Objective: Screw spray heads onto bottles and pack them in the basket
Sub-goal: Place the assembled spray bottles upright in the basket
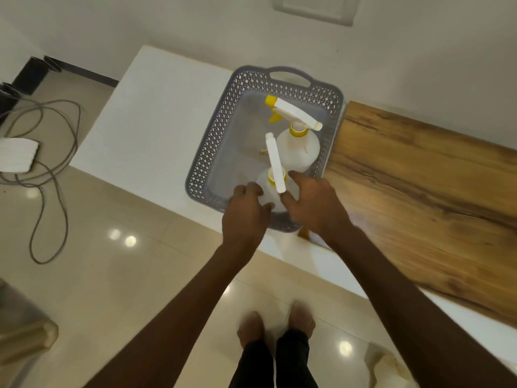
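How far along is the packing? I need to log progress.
Done: one capped bottle stands in the basket. In hand: the left hand and right hand are at a second capped bottle there. Left: nothing visible outside.

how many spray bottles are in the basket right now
2. One white plastic spray bottle with a yellow-tipped spray head stands at the far right of the grey perforated plastic basket. The other white spray bottle is at the near edge, between both hands. None seem hidden.
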